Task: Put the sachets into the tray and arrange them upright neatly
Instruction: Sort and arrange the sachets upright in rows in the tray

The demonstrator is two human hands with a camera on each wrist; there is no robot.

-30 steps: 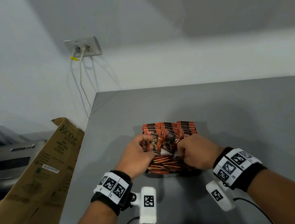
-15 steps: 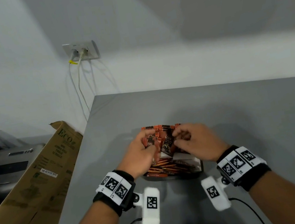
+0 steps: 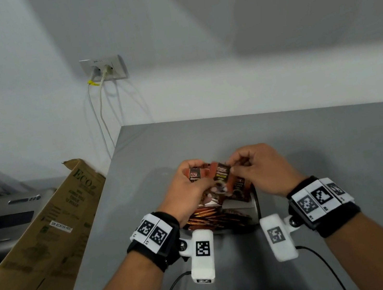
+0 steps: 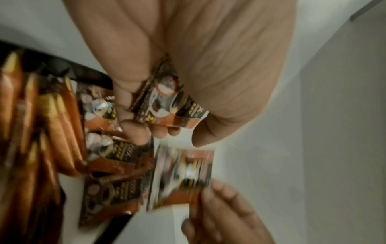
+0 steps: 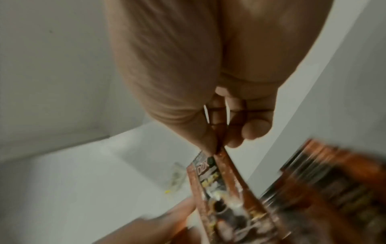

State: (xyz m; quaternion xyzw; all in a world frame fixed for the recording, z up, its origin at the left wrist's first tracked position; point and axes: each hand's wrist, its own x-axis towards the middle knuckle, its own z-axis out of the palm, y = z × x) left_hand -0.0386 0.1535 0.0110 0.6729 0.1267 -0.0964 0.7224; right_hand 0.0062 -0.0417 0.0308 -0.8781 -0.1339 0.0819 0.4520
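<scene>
Orange-brown sachets (image 3: 219,183) are lifted above a small dark-rimmed tray (image 3: 255,207) on the grey table. My left hand (image 3: 187,186) grips one sachet (image 4: 167,102) between thumb and curled fingers. My right hand (image 3: 255,169) pinches the top edge of another sachet (image 5: 217,186) between thumb and forefinger. The two hands meet over the tray's far part. More sachets (image 3: 212,217) lie flat in the tray's near part, seen as orange strips (image 4: 41,132) in the left wrist view. The tray's far rows are hidden behind my hands.
A brown cardboard box (image 3: 48,232) leans at the table's left edge, with a grey machine (image 3: 5,221) behind it. A wall socket (image 3: 104,69) with two white cables sits above the table's far left corner. Bare grey tabletop (image 3: 337,145) stretches right of the tray.
Both hands have risen and moved farther back over the tray, lifting sachets up from it. The right hand shifted left and now pinches a sachet top beside the left hand.
</scene>
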